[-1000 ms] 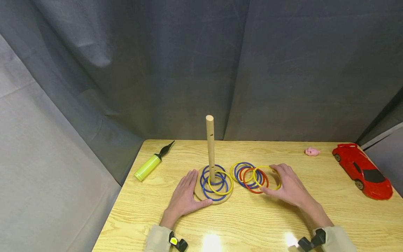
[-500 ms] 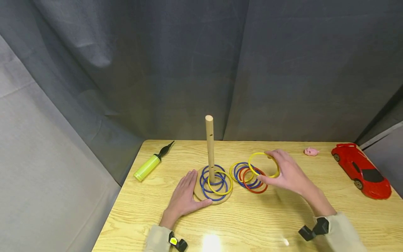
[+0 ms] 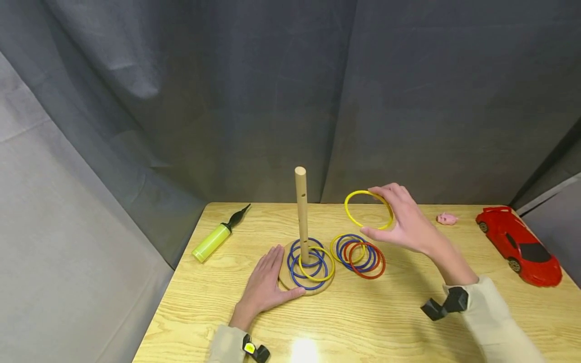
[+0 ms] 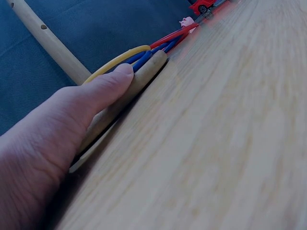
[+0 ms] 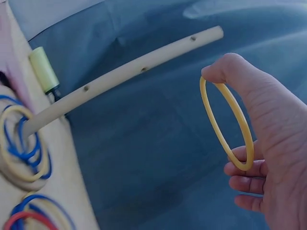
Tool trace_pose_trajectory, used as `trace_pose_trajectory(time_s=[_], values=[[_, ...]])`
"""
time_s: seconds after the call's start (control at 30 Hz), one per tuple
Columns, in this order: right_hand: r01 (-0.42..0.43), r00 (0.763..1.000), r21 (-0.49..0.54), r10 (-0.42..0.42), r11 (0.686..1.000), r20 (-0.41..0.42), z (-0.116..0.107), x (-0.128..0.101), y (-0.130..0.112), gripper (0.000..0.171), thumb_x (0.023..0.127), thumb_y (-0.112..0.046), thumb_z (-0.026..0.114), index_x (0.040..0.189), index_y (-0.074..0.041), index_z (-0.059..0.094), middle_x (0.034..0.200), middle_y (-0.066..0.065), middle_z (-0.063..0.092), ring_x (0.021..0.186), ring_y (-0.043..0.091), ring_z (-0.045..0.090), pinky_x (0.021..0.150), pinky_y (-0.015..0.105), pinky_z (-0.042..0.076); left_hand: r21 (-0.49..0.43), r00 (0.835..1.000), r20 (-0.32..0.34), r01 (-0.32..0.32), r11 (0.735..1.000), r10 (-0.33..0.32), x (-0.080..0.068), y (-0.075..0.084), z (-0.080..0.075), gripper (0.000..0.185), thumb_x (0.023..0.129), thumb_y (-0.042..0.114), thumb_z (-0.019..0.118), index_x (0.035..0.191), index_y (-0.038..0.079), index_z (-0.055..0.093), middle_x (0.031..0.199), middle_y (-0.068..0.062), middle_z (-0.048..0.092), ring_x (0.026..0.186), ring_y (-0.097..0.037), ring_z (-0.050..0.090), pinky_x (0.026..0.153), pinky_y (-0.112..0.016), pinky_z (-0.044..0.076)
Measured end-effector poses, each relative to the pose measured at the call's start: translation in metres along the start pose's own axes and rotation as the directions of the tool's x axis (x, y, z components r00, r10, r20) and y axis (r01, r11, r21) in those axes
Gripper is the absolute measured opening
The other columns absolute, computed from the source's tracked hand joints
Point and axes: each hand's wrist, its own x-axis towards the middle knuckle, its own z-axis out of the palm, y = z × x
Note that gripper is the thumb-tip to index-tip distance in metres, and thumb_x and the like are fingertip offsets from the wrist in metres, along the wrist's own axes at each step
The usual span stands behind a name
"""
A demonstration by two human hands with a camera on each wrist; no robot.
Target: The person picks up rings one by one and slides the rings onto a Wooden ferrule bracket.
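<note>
A wooden peg (image 3: 301,214) stands upright on a round wooden base (image 3: 286,280), with several blue rings and one yellow ring (image 3: 316,263) round its foot. My left hand (image 3: 268,285) lies flat on the table, its thumb (image 4: 103,86) against the base's edge. My right hand (image 3: 406,222) holds a yellow ring (image 3: 368,209) in the air, right of the peg's top, pinched between thumb and fingers (image 5: 240,86). Below it, a pile of loose rings (image 3: 358,252), blue, yellow and red, lies on the table.
A yellow-green hand pump (image 3: 215,237) lies at the table's left rear. A small pink pig figure (image 3: 446,218) and a red toy car (image 3: 519,244) sit at the right. A grey curtain (image 3: 290,101) hangs behind the wooden table (image 3: 363,322).
My right hand has lifted the yellow ring off the loose pile and carried it up and left, towards the peg's top. The left hand has stayed on the base.
</note>
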Motion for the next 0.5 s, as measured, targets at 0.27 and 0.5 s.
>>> trace_pose_trajectory(time_s=[0.27, 0.5], values=[[0.032, 0.999, 0.01, -0.032, 0.999, -0.004, -0.018, 0.034, -0.031, 0.08, 0.074, -0.036, 0.091, 0.143, -0.01, 0.058, 0.122, 0.003, 0.057, 0.115, 0.02, 0.047, 0.088, 0.042, 0.044, -0.005, 1.0, -0.005, -0.003, 1.0, 0.003, 0.0, 0.0, 0.0, 0.129, 0.079, 0.094, 0.051, 0.167, 0.005, 0.018, 0.173, -0.013, 0.021, 0.161, -0.029, 0.018, 0.13, -0.046, 0.02], [0.087, 0.996, 0.056, -0.086, 0.995, -0.019, -0.023, 0.057, -0.048, 0.077, 0.075, -0.033, 0.09, 0.141, -0.008, 0.059, 0.12, 0.004, 0.057, 0.115, 0.021, 0.048, 0.09, 0.043, 0.044, -0.004, 1.0, -0.004, -0.005, 1.0, 0.005, 0.0, -0.001, 0.0, 0.13, 0.079, 0.094, 0.052, 0.167, 0.005, 0.018, 0.174, -0.012, 0.02, 0.161, -0.029, 0.018, 0.13, -0.046, 0.02]])
